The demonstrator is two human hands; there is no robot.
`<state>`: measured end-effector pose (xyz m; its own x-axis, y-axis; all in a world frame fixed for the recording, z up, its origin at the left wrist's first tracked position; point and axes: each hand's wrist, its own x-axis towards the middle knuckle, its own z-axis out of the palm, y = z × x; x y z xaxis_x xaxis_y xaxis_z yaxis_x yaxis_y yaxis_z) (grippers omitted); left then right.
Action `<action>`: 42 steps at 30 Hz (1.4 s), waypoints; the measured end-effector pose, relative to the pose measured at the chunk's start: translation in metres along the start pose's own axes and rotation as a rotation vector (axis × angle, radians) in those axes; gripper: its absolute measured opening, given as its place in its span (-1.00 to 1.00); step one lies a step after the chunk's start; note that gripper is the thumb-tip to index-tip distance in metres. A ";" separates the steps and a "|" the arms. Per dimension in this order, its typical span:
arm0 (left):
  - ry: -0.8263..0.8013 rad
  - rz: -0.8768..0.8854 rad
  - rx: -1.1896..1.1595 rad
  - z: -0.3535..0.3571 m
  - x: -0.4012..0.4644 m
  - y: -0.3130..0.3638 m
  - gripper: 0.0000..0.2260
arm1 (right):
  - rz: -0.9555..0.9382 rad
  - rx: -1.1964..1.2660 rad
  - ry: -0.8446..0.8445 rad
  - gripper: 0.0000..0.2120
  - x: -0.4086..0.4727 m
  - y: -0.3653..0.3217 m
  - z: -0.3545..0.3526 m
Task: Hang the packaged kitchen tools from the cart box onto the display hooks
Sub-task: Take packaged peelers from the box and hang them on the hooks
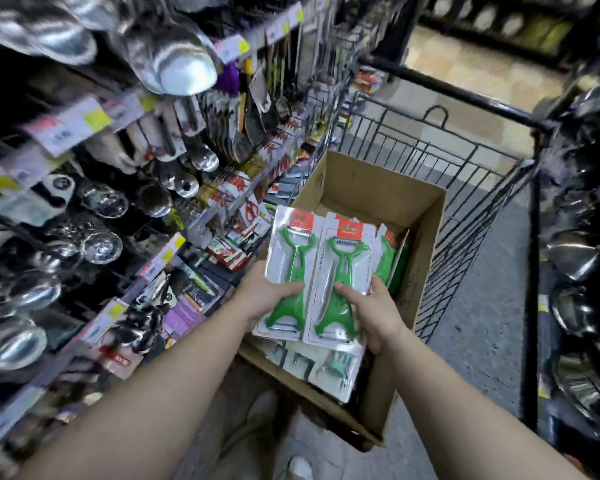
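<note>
Hanging ladles (174, 60) crowd the display rack, frame left. Mid-frame, left hand (264, 292) grips 1 green peeler pack (291, 271); right hand (374, 310) grips a 2nd pack (340, 278), both over the cardboard box (426, 216) in the wire cart (465, 161).

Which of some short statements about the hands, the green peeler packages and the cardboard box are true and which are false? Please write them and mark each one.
1. The left hand and the right hand each hold a green peeler package. True: the left package and the right package lie side by side.
2. The packages are held above the cardboard box. True.
3. The box is empty. False: more packages lie inside it.
4. The box stands on the floor. False: it sits in a black wire cart.
5. The display hooks are on the person's right side. False: they are on the left.
</note>
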<state>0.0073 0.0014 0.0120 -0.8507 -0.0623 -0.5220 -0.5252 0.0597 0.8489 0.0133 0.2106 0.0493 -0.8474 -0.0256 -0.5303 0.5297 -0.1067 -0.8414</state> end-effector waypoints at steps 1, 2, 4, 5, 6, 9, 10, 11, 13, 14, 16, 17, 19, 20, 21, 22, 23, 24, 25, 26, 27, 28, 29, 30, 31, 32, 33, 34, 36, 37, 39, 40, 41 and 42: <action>0.024 0.018 -0.013 -0.004 -0.014 -0.001 -0.20 | -0.020 -0.022 -0.026 -0.67 -0.007 -0.002 0.003; 0.060 0.040 -0.023 -0.007 -0.029 -0.001 -0.23 | -0.037 -0.051 -0.048 -0.60 -0.016 -0.006 0.006; 0.142 0.070 -0.068 -0.018 -0.051 -0.012 -0.16 | -0.080 -0.174 -0.107 -0.44 -0.035 -0.012 0.018; 0.190 0.087 -0.085 -0.023 -0.067 -0.014 -0.10 | -0.102 -0.234 -0.141 -0.41 -0.042 -0.013 0.024; 0.236 0.094 -0.105 -0.032 -0.078 -0.021 -0.07 | -0.124 -0.275 -0.189 -0.46 -0.050 -0.015 0.033; 0.364 0.087 -0.167 -0.058 -0.132 -0.029 -0.31 | -0.148 -0.347 -0.347 -0.54 -0.071 -0.011 0.066; 0.414 0.093 -0.180 -0.067 -0.153 -0.030 -0.38 | -0.164 -0.358 -0.389 -0.58 -0.079 -0.008 0.080; 0.470 0.088 -0.211 -0.078 -0.171 -0.036 -0.38 | -0.175 -0.365 -0.446 -0.64 -0.090 -0.006 0.094; 0.564 0.101 -0.267 -0.098 -0.210 -0.043 -0.47 | -0.177 -0.370 -0.564 -0.70 -0.112 -0.001 0.124; 0.607 0.110 -0.289 -0.107 -0.229 -0.047 -0.59 | -0.170 -0.375 -0.630 -0.70 -0.123 0.002 0.140; 0.666 0.131 -0.317 -0.126 -0.261 -0.056 -0.74 | -0.174 -0.398 -0.733 -0.74 -0.142 0.006 0.168; 0.714 0.130 -0.335 -0.138 -0.283 -0.061 -0.74 | -0.192 -0.423 -0.784 -0.74 -0.153 0.012 0.187; 0.789 0.133 -0.323 -0.158 -0.313 -0.070 -0.52 | -0.210 -0.460 -0.837 -0.72 -0.171 0.019 0.212; 0.832 0.151 -0.323 -0.169 -0.333 -0.076 -0.36 | -0.216 -0.474 -0.865 -0.68 -0.186 0.023 0.229; 0.878 0.145 -0.341 -0.184 -0.352 -0.085 -0.27 | -0.219 -0.488 -0.904 -0.63 -0.200 0.028 0.245; 0.910 0.168 -0.349 -0.196 -0.372 -0.089 -0.28 | -0.228 -0.498 -0.931 -0.56 -0.214 0.034 0.262; 0.938 0.177 -0.344 -0.207 -0.395 -0.092 -0.39 | -0.245 -0.513 -0.958 -0.49 -0.229 0.040 0.279; 0.975 0.192 -0.341 -0.217 -0.416 -0.095 -0.56 | -0.268 -0.525 -0.991 -0.46 -0.245 0.046 0.297; 1.010 0.198 -0.352 -0.227 -0.437 -0.100 -0.71 | -0.290 -0.530 -1.028 -0.49 -0.261 0.054 0.315; 1.046 0.208 -0.368 -0.240 -0.456 -0.109 -0.76 | -0.304 -0.526 -1.059 -0.54 -0.278 0.061 0.332; 1.086 0.214 -0.385 -0.251 -0.476 -0.118 -0.74 | -0.307 -0.516 -1.091 -0.59 -0.294 0.069 0.349; 1.129 0.223 -0.391 -0.263 -0.496 -0.126 -0.64 | -0.298 -0.499 -1.124 -0.60 -0.311 0.078 0.365; 1.169 0.231 -0.395 -0.276 -0.516 -0.135 -0.50 | -0.292 -0.483 -1.169 -0.60 -0.330 0.086 0.381; 1.204 0.239 -0.393 -0.287 -0.535 -0.144 -0.37 | -0.293 -0.472 -1.198 -0.59 -0.347 0.094 0.395; 1.245 0.251 -0.389 -0.300 -0.553 -0.154 -0.29 | -0.310 -0.473 -1.225 -0.58 -0.364 0.102 0.409; 1.288 0.256 -0.384 -0.313 -0.570 -0.164 -0.24 | -0.337 -0.479 -1.242 -0.56 -0.380 0.110 0.422; 1.323 0.261 -0.378 -0.323 -0.587 -0.170 -0.22 | -0.377 -0.498 -1.263 -0.54 -0.395 0.117 0.434; 1.353 0.268 -0.374 -0.330 -0.604 -0.174 -0.25 | -0.416 -0.517 -1.284 -0.52 -0.411 0.123 0.446; 1.384 0.285 -0.372 -0.344 -0.636 -0.179 -0.38 | -0.433 -0.523 -1.330 -0.54 -0.438 0.134 0.466; 1.399 0.291 -0.386 -0.351 -0.649 -0.181 -0.47 | -0.419 -0.515 -1.357 -0.56 -0.451 0.139 0.475; 1.425 0.309 -0.402 -0.368 -0.672 -0.190 -0.63 | -0.392 -0.497 -1.394 -0.56 -0.475 0.147 0.490; 1.431 0.316 -0.399 -0.375 -0.683 -0.192 -0.67 | -0.375 -0.485 -1.408 -0.55 -0.486 0.150 0.496; 1.438 0.326 -0.394 -0.382 -0.692 -0.193 -0.69 | -0.359 -0.467 -1.423 -0.54 -0.496 0.153 0.501; 1.446 0.332 -0.390 -0.388 -0.702 -0.193 -0.71 | -0.353 -0.449 -1.428 -0.53 -0.505 0.154 0.507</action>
<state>0.7140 -0.3532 0.2469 -0.0545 -0.9983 0.0190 -0.0871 0.0237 0.9959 0.5055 -0.2970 0.2402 -0.1154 -0.9932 0.0147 0.0455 -0.0200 -0.9988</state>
